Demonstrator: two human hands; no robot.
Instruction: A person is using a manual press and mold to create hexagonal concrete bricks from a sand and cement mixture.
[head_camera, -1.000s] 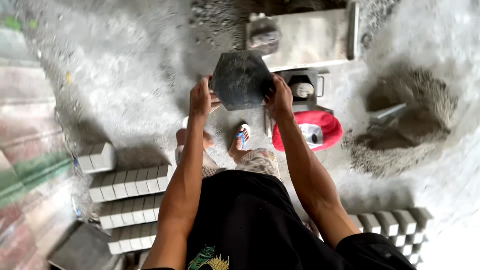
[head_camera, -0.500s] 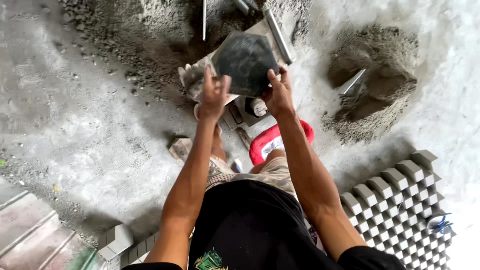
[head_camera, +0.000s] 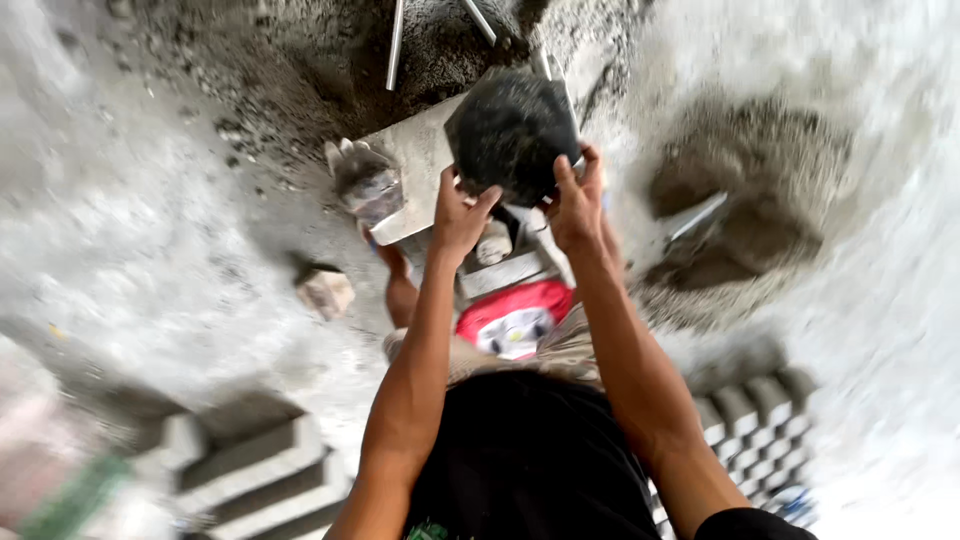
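Both hands, left hand (head_camera: 458, 215) and right hand (head_camera: 577, 205), grip a dark hexagonal block (head_camera: 512, 135) from below, fingers pressed to its sides, above a grey slab (head_camera: 415, 160).

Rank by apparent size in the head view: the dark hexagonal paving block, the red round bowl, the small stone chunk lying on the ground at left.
1. Dark hexagonal paving block, held between both hands; it is nearer the camera, so partly inflated.
2. Red round bowl, partly hidden by the legs.
3. Small stone chunk, clearly smallest.
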